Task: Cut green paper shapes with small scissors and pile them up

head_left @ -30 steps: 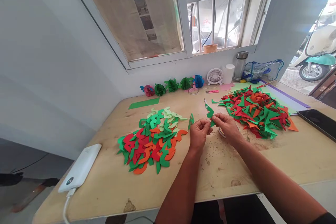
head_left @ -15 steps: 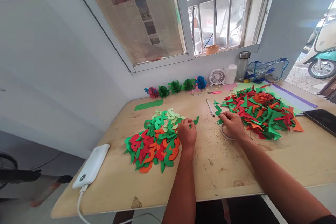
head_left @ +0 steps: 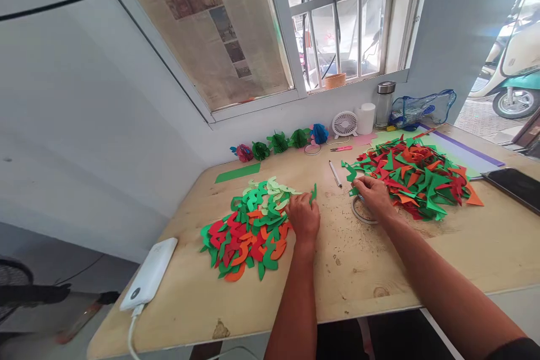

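My left hand point(head_left: 304, 216) is at the right edge of a pile of curved paper pieces point(head_left: 248, 230) in green, red and orange. Its fingers are closed on a small green paper piece point(head_left: 313, 193) that sticks up beyond them. My right hand point(head_left: 373, 197) pinches a green paper scrap point(head_left: 351, 173) at the left side of a heap of pointed paper scraps point(head_left: 422, 177). Under the right hand lies a grey ring point(head_left: 358, 212), partly covered.
A white pen point(head_left: 335, 174) and pink snips point(head_left: 341, 148) lie behind the hands. Folded paper turtles point(head_left: 278, 142), a small fan point(head_left: 345, 124) and a glass bottle point(head_left: 384, 106) line the wall. A power bank point(head_left: 149, 273) is at left, a phone point(head_left: 514, 187) at right.
The camera view has shifted slightly. My left hand has turned a little, and the green piece in it now points more upright. My right hand has hardly moved.
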The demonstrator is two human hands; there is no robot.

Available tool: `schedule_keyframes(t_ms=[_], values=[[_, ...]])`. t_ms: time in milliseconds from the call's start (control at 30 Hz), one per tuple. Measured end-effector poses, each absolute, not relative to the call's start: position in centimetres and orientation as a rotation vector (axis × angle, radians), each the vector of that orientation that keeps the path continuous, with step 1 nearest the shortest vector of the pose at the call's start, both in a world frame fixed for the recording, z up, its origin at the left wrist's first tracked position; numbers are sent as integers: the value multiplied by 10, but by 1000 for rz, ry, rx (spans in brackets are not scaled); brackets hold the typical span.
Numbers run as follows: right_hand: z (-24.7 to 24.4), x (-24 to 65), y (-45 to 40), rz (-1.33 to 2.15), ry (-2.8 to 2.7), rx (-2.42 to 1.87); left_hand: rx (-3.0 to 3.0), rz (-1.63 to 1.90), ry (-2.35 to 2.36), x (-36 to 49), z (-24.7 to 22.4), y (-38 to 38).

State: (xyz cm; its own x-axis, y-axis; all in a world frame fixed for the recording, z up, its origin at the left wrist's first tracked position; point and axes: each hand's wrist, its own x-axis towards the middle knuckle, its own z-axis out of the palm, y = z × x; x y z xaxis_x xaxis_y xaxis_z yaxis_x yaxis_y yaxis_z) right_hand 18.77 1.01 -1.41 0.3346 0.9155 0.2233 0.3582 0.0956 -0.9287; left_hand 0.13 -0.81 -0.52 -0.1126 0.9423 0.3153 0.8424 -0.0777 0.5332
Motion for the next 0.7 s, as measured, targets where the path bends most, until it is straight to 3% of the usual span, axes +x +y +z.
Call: schedule_keyframes(t_ms=[167,500,700], values=[[-12,181,7,683,-1294,-1478,1802,1299,1663,8,-17,-5],[-15,170,1,580,-1464,-1629,1996,825,2134,3,-15,-8],[-14,163,-2,518,-1566,-1674,1790,1059,1936,2,-20,-4]])
